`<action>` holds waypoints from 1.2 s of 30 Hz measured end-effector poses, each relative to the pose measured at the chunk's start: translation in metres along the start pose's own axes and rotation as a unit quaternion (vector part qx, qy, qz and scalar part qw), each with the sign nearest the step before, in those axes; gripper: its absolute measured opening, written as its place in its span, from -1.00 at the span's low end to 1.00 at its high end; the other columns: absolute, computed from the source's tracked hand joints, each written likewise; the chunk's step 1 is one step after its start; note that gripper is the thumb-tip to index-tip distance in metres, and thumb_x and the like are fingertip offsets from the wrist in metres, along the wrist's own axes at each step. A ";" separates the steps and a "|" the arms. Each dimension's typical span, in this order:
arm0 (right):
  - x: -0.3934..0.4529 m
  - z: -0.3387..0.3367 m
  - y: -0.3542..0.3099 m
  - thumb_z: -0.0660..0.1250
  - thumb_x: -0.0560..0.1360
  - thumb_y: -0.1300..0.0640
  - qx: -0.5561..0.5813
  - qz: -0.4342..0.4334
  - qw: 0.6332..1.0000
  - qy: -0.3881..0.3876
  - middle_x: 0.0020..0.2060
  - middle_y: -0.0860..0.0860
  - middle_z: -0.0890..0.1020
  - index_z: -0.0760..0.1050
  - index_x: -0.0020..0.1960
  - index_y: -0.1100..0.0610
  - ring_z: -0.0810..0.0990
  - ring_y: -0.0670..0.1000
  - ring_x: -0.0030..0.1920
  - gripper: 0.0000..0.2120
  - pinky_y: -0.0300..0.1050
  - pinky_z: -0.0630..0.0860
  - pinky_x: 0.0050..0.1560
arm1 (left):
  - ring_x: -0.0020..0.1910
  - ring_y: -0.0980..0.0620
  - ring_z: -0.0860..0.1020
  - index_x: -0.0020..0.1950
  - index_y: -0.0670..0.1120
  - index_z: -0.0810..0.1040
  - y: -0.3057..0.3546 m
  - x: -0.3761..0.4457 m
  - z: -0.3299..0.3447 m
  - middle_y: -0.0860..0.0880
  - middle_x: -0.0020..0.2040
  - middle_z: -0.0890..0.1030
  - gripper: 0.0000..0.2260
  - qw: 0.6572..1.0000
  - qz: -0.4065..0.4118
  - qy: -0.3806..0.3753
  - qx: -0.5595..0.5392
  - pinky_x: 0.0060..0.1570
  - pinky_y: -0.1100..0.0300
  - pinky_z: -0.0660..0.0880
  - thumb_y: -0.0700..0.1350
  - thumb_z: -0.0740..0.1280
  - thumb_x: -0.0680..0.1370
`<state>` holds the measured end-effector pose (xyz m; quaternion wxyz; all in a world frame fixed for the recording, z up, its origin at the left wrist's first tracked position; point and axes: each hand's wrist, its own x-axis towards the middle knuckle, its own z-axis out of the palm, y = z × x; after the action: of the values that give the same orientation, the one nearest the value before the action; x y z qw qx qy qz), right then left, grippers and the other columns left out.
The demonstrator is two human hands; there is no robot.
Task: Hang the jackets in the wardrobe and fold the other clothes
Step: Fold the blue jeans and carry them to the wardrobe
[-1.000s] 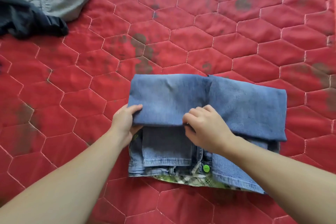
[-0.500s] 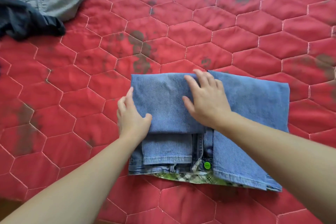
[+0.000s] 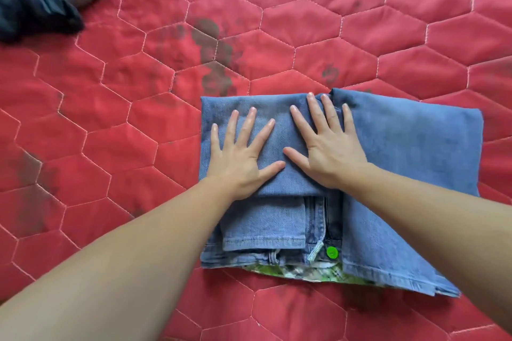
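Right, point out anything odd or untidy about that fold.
The jeans are folded unevenly: the right side sticks out past the near edge, its corner skewed. A green patterned cloth peeks from underneath. The red quilt has dark stains.

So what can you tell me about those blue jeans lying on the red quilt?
The blue denim jeans lie folded into a rough rectangle on the red quilted cover. The top layer is folded over, leaving the waistband, a leg hem and a bright green button showing at the near edge. A green patterned fabric peeks from underneath. The left hand and right hand press flat on top, fingers spread.
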<state>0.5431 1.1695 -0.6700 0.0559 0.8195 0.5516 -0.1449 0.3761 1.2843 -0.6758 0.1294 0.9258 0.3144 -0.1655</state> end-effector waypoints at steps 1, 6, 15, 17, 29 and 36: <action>0.002 0.002 0.001 -0.22 0.45 -0.42 0.000 0.003 1.000 -0.001 0.58 0.08 -0.14 -0.16 0.58 -0.06 -0.19 0.13 0.56 -0.20 0.23 -0.26 0.48 | 0.52 -0.03 -0.37 0.51 0.32 -0.28 -0.001 0.001 0.001 0.10 0.57 -0.33 -0.25 1.000 0.001 0.000 0.003 0.42 -0.21 -0.37 0.53 -0.19 0.37; 0.005 -0.002 -0.003 -0.17 0.46 -0.42 -0.003 0.003 1.000 -0.029 0.58 0.10 -0.18 -0.20 0.58 -0.05 -0.22 0.15 0.56 -0.20 0.27 -0.26 0.47 | 0.54 -0.06 -0.34 0.53 0.29 -0.26 0.000 -0.002 -0.001 0.07 0.58 -0.31 -0.24 1.000 -0.007 -0.004 0.016 0.44 -0.23 -0.32 0.52 -0.19 0.39; -0.082 0.015 -0.008 0.05 0.51 -0.25 0.036 -0.037 0.999 0.012 0.55 0.13 0.14 0.18 0.55 0.04 0.09 0.22 0.54 -0.32 0.29 0.01 0.47 | 0.53 -0.18 0.19 0.53 0.09 0.27 0.047 -0.058 0.017 -0.03 0.55 0.25 -0.48 0.991 0.099 0.088 0.010 0.43 -0.28 0.07 0.12 0.03 0.57; -0.111 0.024 -0.010 0.06 0.51 -0.24 0.056 -0.039 0.998 0.006 0.55 0.13 0.16 0.17 0.56 0.05 0.12 0.20 0.54 -0.31 0.27 0.06 0.47 | 0.53 -0.17 0.20 0.54 0.07 0.26 0.056 -0.071 0.025 -0.03 0.55 0.27 -0.47 0.992 0.096 0.082 0.006 0.44 -0.28 0.07 0.16 0.05 0.57; -0.214 0.039 0.010 0.37 0.26 -0.13 0.040 -0.076 0.995 -0.048 0.52 0.18 0.23 0.22 0.54 0.09 0.22 0.19 0.51 -0.11 0.26 0.12 0.44 | 0.56 -0.15 -0.28 0.55 0.05 -0.36 0.066 -0.130 0.040 -0.14 0.59 -0.24 0.01 0.977 0.166 -0.081 0.108 0.46 -0.25 -0.27 0.21 0.26 0.34; -0.198 0.015 0.017 0.37 0.29 0.33 0.088 -0.045 0.995 -0.010 0.20 0.12 0.61 0.54 0.25 0.18 0.59 0.19 0.20 -0.48 0.08 0.56 0.10 | 0.58 -0.10 -0.02 0.59 0.11 -0.13 0.073 -0.125 0.019 -0.07 0.61 -0.06 -0.18 0.978 0.146 -0.098 0.111 0.48 -0.14 0.08 -0.20 0.28 0.48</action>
<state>0.4868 0.9841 -0.6259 -0.0174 0.7938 0.5727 -0.2039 0.3238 1.1541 -0.6349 0.0789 0.9496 0.1417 -0.2682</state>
